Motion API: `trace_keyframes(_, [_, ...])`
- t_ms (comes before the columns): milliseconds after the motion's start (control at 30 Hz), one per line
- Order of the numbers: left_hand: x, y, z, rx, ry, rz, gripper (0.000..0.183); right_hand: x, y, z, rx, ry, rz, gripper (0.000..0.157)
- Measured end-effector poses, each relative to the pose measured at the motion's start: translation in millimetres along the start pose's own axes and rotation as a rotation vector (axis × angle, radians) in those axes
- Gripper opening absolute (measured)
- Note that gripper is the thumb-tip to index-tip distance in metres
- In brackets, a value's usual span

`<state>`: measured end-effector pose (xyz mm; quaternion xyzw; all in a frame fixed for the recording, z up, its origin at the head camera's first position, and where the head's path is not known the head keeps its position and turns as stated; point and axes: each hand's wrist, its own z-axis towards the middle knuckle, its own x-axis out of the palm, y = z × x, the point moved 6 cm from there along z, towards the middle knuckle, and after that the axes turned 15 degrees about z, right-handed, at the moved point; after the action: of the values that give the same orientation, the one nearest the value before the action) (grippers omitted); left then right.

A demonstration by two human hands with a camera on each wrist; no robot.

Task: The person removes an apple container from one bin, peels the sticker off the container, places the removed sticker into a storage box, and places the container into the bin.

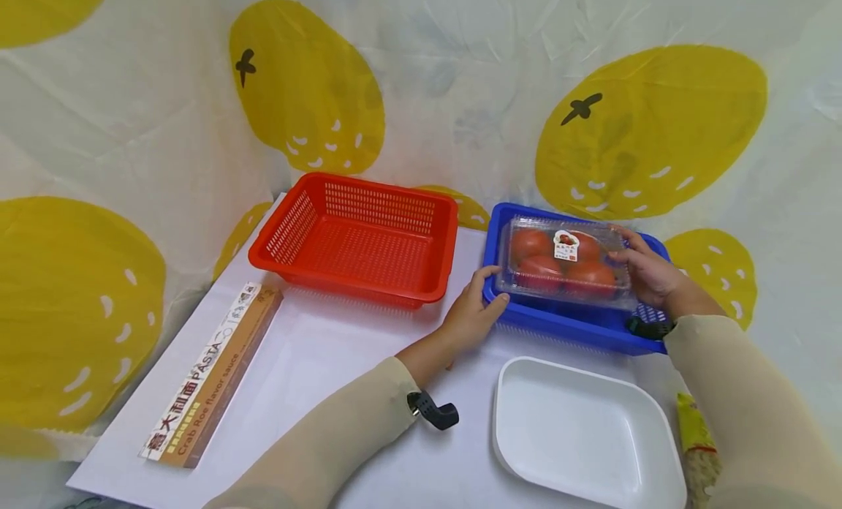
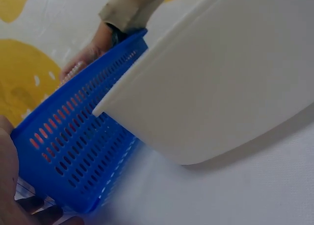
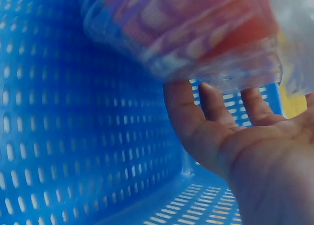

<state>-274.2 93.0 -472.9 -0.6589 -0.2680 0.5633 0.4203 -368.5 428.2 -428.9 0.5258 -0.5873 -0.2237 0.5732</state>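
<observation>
A clear plastic box of tomatoes (image 1: 566,264) with a white label is above and partly inside the blue basket (image 1: 559,322). My right hand (image 1: 647,271) grips the box's right end, thumb on top; in the right wrist view, its fingers (image 3: 184,105) lie under the box's edge. At the basket's left end, my left hand (image 1: 470,311) holds the near corner, its thumb by the rim. The left wrist view shows that hand (image 2: 10,181) around the end of the slotted blue wall. The box's left end lies close to its fingertips.
An upright red basket (image 1: 375,253) stands left of the blue one. A white tray (image 1: 585,428) lies in front of the blue basket. At the left is a long pasta box (image 1: 210,377); a yellow packet (image 1: 697,443) is partly hidden beneath the right arm. A patterned curtain hangs behind.
</observation>
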Motion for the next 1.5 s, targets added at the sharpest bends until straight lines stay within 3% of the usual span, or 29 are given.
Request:
trace_keyframes(67, [2.1, -0.8, -0.1, -0.011, 0.018, -0.009, 0.055, 0.0, 4, -6, -0.037, 0.026, 0.042, 0.055])
trace_keyframes(233, [5.1, -4.7, 1.1, -0.003, 0.032, 0.014, 0.057, 2.0, 20, -22, -0.114, -0.011, 0.036, 0.054])
trace_keyframes(300, [2.9, -7.5, 1.9, 0.000, 0.017, 0.042, 0.056, 7.2, 29, -27, -0.141, -0.019, 0.036, 0.052])
trace_keyframes(400, [-3.8, -14.4, 1.6, 0.005, -0.018, 0.118, 0.057, 21.1, 44, -36, -0.171, 0.039, 0.112, 0.049])
trace_keyframes(533, [-16.6, -30.3, -4.1, 0.032, -0.082, 0.166, 0.061, 44.1, 57, -57, -0.166, 0.073, 0.152, 0.050])
trace_keyframes(633, [-32.1, -47.6, -13.2, 0.065, -0.144, 0.079, 0.060, 59.8, 61, -75, -0.127, 0.085, 0.133, 0.056])
trace_keyframes(700, [-45.9, -58.9, -18.5, 0.101, -0.162, -0.013, 0.059, 72.5, 59, -86, -0.104, 0.167, 0.168, 0.059])
trace_keyframes(800, [-68.5, -74.6, -22.4, 0.177, -0.144, -0.111, 0.058, 91.5, 51, -102, -0.074, 0.262, 0.230, 0.060])
trace_keyframes(867, [-81.2, -82.6, -21.3, 0.221, -0.095, -0.148, 0.056, 103.5, 43, -113, -0.063, 0.315, 0.264, 0.061])
trace_keyframes(1000, [-97.8, -91.6, -17.7, 0.241, -0.008, -0.163, 0.053, 115.3, 20, -134, -0.037, 0.153, 0.243, 0.061])
trace_keyframes(1133, [-106.8, -90.0, -16.3, 0.234, 0.056, -0.176, 0.051, 129.9, -6, -151, -0.001, -0.007, 0.255, 0.064])
trace_keyframes(1300, [-119.9, -83.4, -24.1, 0.240, 0.110, -0.165, 0.049, 160.9, -38, -160, 0.011, -0.028, 0.250, 0.063])
trace_keyframes(1500, [-146.5, -63.3, -47.7, 0.213, 0.148, -0.092, 0.047, 198.0, -70, -161, 0.018, -0.070, 0.172, 0.065])
